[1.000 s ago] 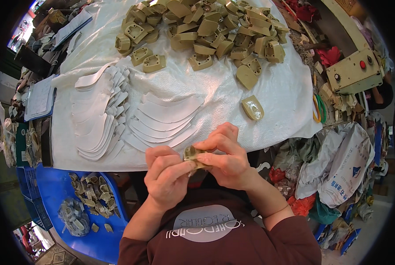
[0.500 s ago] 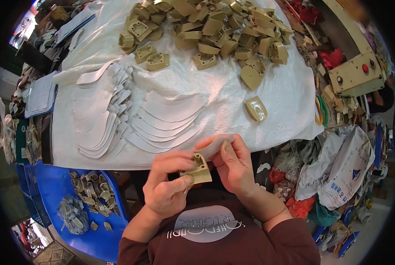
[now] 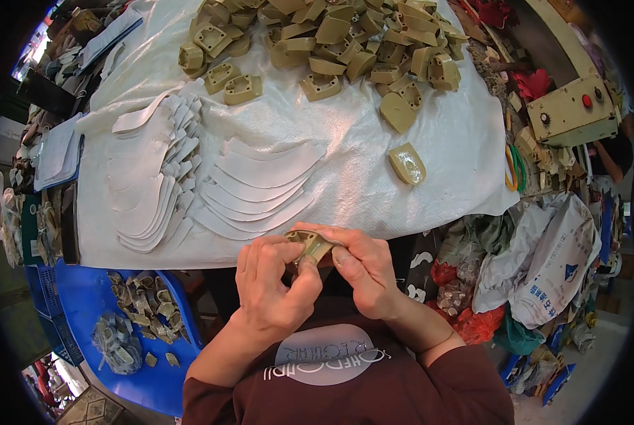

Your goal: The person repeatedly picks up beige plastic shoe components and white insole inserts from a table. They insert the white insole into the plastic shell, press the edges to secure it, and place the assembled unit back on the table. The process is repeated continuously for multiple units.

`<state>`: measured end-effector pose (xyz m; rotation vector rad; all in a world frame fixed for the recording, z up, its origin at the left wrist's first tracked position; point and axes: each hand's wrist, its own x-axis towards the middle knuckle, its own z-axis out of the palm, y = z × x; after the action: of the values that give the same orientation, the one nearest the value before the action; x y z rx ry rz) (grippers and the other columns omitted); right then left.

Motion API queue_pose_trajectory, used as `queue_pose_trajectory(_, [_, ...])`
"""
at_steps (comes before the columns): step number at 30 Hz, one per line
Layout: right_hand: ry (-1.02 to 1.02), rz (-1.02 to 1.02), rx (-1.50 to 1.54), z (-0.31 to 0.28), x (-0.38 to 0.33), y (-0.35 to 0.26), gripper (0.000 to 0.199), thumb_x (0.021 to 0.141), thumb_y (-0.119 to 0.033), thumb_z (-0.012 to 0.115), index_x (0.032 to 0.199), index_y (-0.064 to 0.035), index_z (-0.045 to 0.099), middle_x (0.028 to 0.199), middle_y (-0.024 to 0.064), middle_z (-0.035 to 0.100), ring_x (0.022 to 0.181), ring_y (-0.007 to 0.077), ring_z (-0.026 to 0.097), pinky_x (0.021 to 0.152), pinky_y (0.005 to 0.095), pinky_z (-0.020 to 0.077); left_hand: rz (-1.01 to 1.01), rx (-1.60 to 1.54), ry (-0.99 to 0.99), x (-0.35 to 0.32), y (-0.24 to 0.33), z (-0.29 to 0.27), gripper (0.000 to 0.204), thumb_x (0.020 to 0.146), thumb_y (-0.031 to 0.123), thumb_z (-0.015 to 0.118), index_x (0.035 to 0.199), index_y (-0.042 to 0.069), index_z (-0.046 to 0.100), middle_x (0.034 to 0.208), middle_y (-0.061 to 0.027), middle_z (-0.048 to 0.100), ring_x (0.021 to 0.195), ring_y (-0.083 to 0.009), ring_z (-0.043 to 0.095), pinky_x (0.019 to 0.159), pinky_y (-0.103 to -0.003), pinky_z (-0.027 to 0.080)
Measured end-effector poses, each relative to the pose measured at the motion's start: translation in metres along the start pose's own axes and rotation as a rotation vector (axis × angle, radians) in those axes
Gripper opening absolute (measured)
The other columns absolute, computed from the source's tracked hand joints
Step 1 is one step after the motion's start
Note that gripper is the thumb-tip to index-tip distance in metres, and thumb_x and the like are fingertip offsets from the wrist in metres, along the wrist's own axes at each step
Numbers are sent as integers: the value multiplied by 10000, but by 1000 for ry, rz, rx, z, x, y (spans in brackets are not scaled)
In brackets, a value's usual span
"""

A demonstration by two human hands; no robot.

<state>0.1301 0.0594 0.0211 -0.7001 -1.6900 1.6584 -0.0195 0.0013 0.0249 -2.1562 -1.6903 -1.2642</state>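
Note:
Both of my hands hold one olive-green plastic heel block [image 3: 308, 245] close to my chest, just off the near edge of the white-covered table [image 3: 430, 177]. My left hand [image 3: 271, 283] grips it from below and the left, thumb pressed against it. My right hand [image 3: 363, 265] closes over its right side. On the cloth ahead lie fanned rows of white curved strips [image 3: 253, 191]. A single finished-looking block [image 3: 407, 163] sits alone to the right. A big heap of the same olive blocks [image 3: 345, 42] fills the far side.
A blue crate [image 3: 111, 319] with scraps and more pieces stands at my lower left. A beige machine box with red button [image 3: 568, 113] is at the right. Plastic sacks and bags [image 3: 544, 276] crowd the floor on the right. Stacked material lies along the left edge.
The block has turned in my hands and come slightly lower and closer; my fingers have shifted around it. The view has tilted a little, so the table looks further up.

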Motion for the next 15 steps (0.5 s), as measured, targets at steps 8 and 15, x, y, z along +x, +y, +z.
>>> queue_pose_trajectory(8, [-183, 204, 173, -32, 26, 0, 518, 874, -374, 642, 1183, 28, 537, 1082, 149, 631, 983, 205, 615, 895, 342, 478, -247, -500, 72, -6, -8, 1, 247, 669, -123, 655, 812, 19, 513, 893, -130, 565, 782, -255, 577, 648, -329, 472])
queue_pose_trajectory(15, [-355, 137, 78, -41, 42, 5, 437, 804, -116, 733, 1163, 2, 516, 934, 117, 668, 861, 152, 636, 789, 300, 504, -97, -500, -71, -3, -12, 0, 265, 704, -177, 609, 840, 24, 501, 905, -131, 583, 785, -235, 584, 668, -312, 487])
